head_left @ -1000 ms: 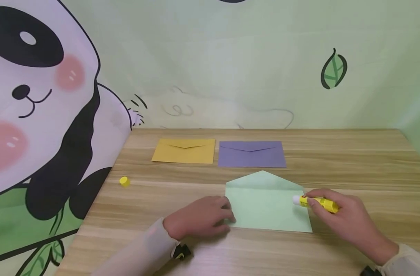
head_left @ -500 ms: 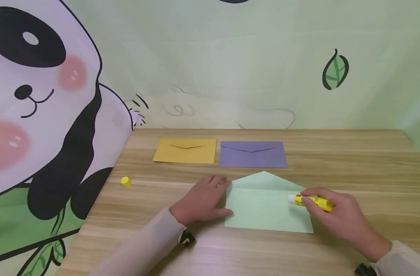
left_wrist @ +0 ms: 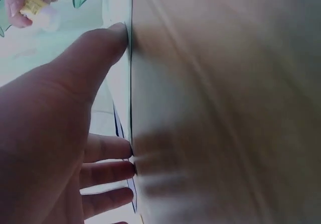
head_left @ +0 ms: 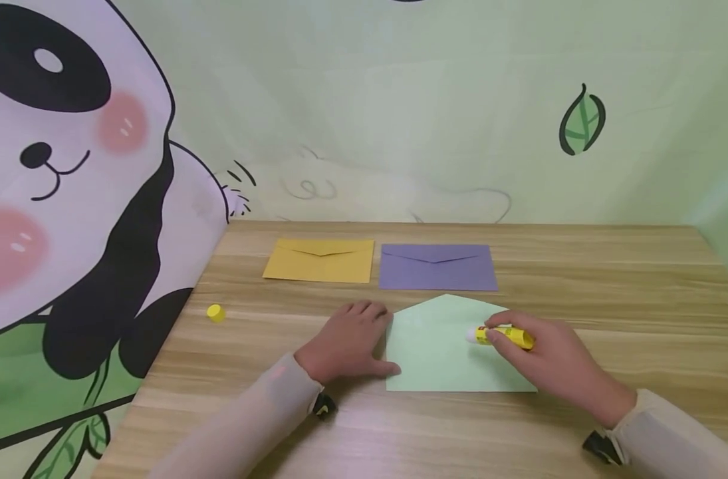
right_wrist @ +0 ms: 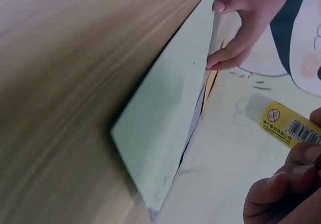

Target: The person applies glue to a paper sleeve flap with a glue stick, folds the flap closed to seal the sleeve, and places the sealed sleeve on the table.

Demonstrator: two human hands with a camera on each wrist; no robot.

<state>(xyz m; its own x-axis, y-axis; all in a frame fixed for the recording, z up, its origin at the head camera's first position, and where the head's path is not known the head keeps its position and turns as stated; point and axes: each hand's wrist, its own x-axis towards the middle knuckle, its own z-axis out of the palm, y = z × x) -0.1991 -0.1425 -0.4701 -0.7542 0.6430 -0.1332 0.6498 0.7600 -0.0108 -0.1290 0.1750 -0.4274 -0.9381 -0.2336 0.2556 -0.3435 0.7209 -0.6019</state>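
Pinching glue stick (head_left: pixel 512 336) — right hand (head_left: pixel 558 352); left hand (head_left: pixel 347 342) — fingers spread, touching green envelope (head_left: pixel 429 352).

A pale green paper envelope (head_left: pixel 426 346) is laid flat on the wood-grained surface (head_left: pixel 435 432), its pointed flap opened toward the far side. Its left edge is touched by the left hand's (head_left: pixel 348 339) thumb. Above its right half, a yellow cylindrical glue stick (head_left: pixel 512 336), white tip pointing left, is held by the right hand (head_left: pixel 552 349).

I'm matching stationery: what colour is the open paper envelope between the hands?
The envelope is pale green, clearest in the head view.
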